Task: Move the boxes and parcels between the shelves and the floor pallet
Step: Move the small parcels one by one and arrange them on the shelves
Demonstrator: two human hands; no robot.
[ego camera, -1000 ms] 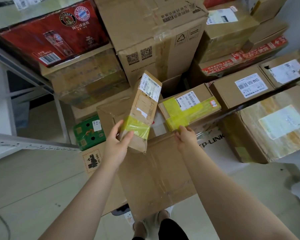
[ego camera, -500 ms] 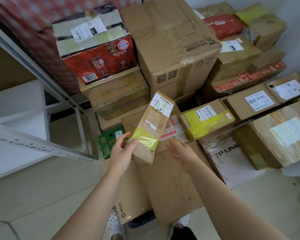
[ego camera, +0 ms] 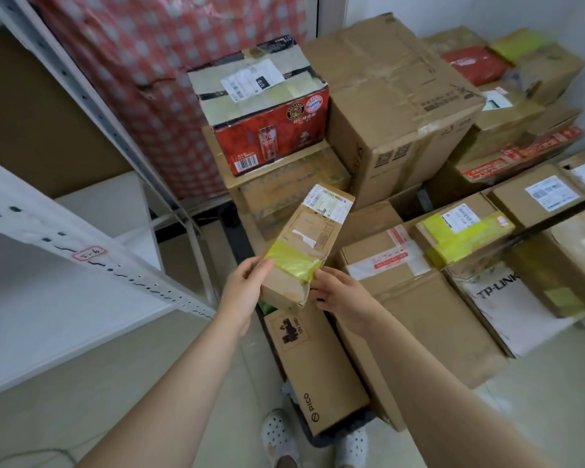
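A long narrow cardboard parcel (ego camera: 306, 241) with a yellow tape band and a white label at its far end hangs tilted above the pile of boxes. My left hand (ego camera: 245, 287) grips its near left edge, thumb on top by the yellow tape. On the near right corner, my right hand (ego camera: 338, 293) holds it with the fingers curled under. Below lies the stack on the floor pallet, with a flat PICO box (ego camera: 321, 376) nearest me and a box with yellow tape (ego camera: 463, 231) to the right.
White metal shelving (ego camera: 92, 261) stands at left, its near shelf bare. A red beer carton (ego camera: 271, 130) and a big brown box (ego camera: 395, 106) rise at the back. A TP-LINK box (ego camera: 510, 309) lies right. My white shoes (ego camera: 281, 440) stand by the pallet's edge.
My right hand left the yellow-taped box and came over to take the parcel's near right corner. The parcel stayed in my left hand, and my view swung left toward the shelving.
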